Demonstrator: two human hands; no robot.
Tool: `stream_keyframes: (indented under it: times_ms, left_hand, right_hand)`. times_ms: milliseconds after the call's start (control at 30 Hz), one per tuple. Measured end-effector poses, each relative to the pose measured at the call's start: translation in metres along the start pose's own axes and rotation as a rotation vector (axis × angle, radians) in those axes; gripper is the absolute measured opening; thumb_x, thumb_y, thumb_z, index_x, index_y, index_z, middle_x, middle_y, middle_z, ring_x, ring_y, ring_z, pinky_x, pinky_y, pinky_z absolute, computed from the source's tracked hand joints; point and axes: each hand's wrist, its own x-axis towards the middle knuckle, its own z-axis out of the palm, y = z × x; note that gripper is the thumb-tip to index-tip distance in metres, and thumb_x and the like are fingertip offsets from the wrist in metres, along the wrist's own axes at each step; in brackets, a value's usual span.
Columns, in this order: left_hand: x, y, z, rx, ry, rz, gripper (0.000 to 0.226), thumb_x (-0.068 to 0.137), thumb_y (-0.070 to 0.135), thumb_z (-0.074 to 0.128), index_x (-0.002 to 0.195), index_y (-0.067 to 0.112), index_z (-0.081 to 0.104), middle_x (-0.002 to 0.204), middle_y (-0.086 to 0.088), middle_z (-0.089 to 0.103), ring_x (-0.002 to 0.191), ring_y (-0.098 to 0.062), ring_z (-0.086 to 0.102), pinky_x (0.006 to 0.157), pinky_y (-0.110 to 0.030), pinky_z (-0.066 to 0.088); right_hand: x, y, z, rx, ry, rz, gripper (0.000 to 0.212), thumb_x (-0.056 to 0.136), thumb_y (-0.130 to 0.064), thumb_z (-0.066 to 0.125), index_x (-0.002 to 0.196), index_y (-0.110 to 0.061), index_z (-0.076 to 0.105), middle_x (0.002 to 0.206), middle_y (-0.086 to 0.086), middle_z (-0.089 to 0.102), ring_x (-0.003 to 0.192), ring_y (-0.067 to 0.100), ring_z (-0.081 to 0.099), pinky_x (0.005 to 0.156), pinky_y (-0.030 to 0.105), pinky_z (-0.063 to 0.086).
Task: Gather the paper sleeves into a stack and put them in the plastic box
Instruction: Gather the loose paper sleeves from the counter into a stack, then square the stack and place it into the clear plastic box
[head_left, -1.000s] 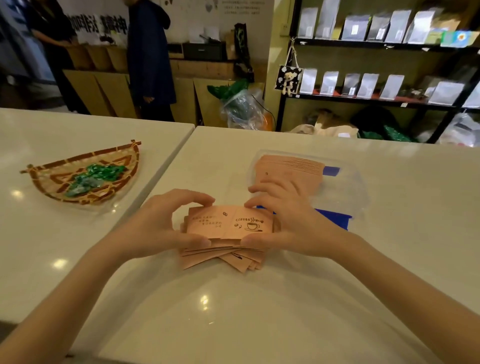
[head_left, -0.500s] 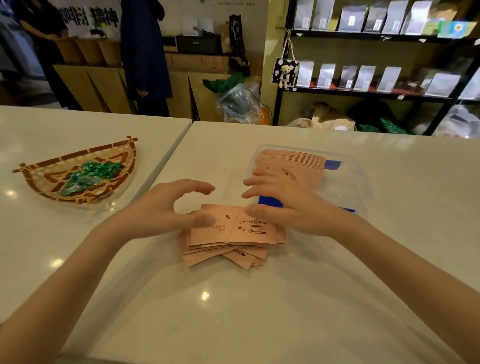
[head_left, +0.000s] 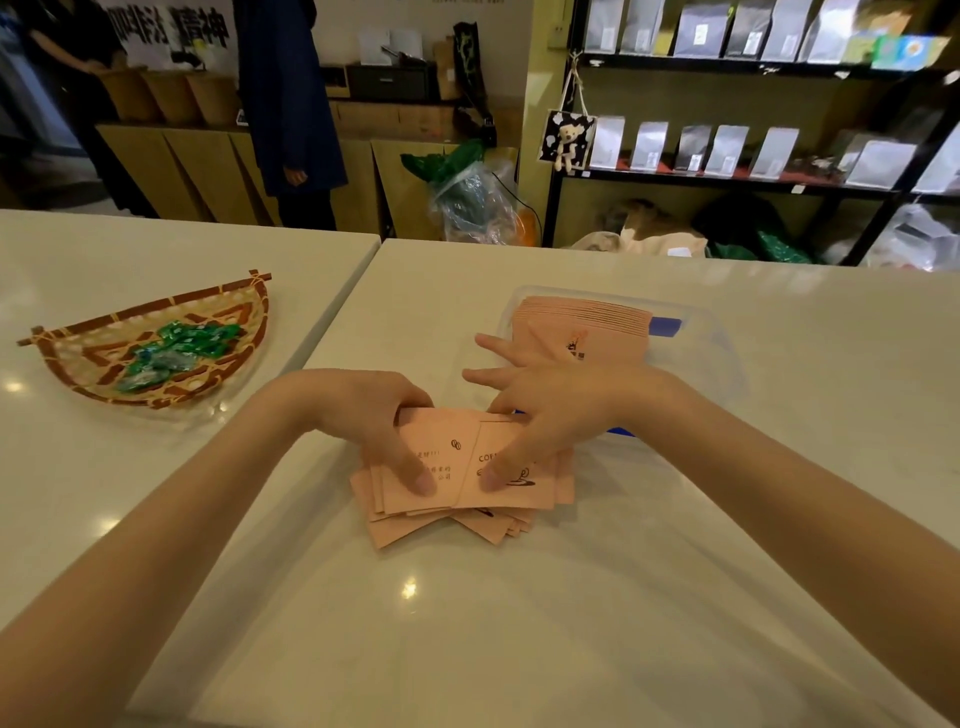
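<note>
Both hands at frame centre, pressing on a loose pile of paper sleeves (head_left: 462, 478). Left hand (head_left: 371, 415) curled over the pile's left edge, thumb flat on the top sleeve. Right hand (head_left: 550, 410) has fingers spread, thumb down on the coffee-cup print, other fingers lifted. Neither hand is closed around a sleeve. Sleeves: salmon-pink, flat, dark print, fanned unevenly, corners sticking out at the lower edge. Pile lies on the white table (head_left: 467, 623). Plastic box (head_left: 722, 353), clear, upper right of the hands, just behind the right hand, already holds a neat sleeve stack (head_left: 587, 327). Woven basket (head_left: 104, 358) with green wrapped items (head_left: 176, 348) sits left of frame, well apart.
</note>
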Motion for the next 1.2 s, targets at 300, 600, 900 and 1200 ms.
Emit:
stream_keyframes:
  times_ms: [300,600,900,1200]
  left_hand:
    - [-0.018,0.009,0.008,0.084,0.079,0.022,0.069,0.053,0.042,0.08,0.11,0.027,0.045,0.106,0.008,0.054,0.098,-0.011,0.055,0.083,-0.027,0.052]
    - [-0.055,0.028,0.03,0.054,0.352,0.241,0.056,0.048,0.04,0.083,0.086,0.034,0.043,0.091,0.017,0.058,0.084,-0.008,0.06,0.061,-0.015,0.051]
    - [-0.025,0.056,0.062,-0.142,0.683,0.523,0.06,0.053,0.027,0.084,0.1,0.038,0.047,0.096,0.031,0.053,0.094,0.005,0.056,0.072,-0.006,0.047]
    - [-0.006,0.053,0.084,-0.297,0.618,0.466,0.078,0.057,0.025,0.082,0.113,0.049,0.032,0.099,0.031,0.049,0.097,0.021,0.046,0.065,0.005,0.039]
  right_hand:
    - [-0.016,-0.007,0.015,0.052,0.241,-0.056,0.069,0.067,-0.061,0.061,0.122,-0.021,0.051,0.154,-0.002,0.011,0.137,0.006,-0.017,0.108,0.044,-0.019]
    - [-0.056,-0.005,0.037,0.224,0.404,-0.107,0.054,0.068,-0.055,0.063,0.109,-0.021,0.057,0.139,-0.005,0.039,0.13,0.002,0.012,0.104,0.02,0.011]
    - [-0.096,0.025,0.057,0.447,0.689,0.034,0.046,0.061,-0.047,0.074,0.1,-0.036,0.054,0.091,-0.027,0.051,0.095,-0.002,0.047,0.075,0.01,0.039]
    - [-0.095,0.035,0.089,0.743,0.652,0.102,0.07,0.055,-0.045,0.077,0.114,-0.042,0.039,0.114,-0.021,0.048,0.104,-0.004,0.046,0.083,0.013,0.042]
